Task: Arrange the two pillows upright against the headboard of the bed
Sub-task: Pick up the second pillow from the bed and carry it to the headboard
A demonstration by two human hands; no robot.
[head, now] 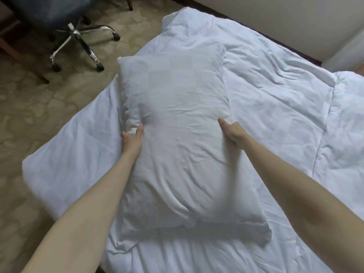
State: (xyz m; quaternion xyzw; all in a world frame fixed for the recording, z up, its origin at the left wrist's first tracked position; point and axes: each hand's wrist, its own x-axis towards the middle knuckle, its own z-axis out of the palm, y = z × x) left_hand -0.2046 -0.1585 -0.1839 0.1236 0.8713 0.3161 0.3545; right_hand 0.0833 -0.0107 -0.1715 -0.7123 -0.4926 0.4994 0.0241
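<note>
Hands (132, 139) (233, 133) gripping pillow (177, 134), white duvet (275, 107)

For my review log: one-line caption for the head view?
Left hand and right hand grip a white pillow above the duvet.

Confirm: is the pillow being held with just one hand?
No. Both the left hand and the right hand grip opposite long edges of the pillow.

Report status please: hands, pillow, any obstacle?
Left hand and right hand grip pillow by its long sides. Pillow over duvet, not at headboard. No obstacle visible.
</note>
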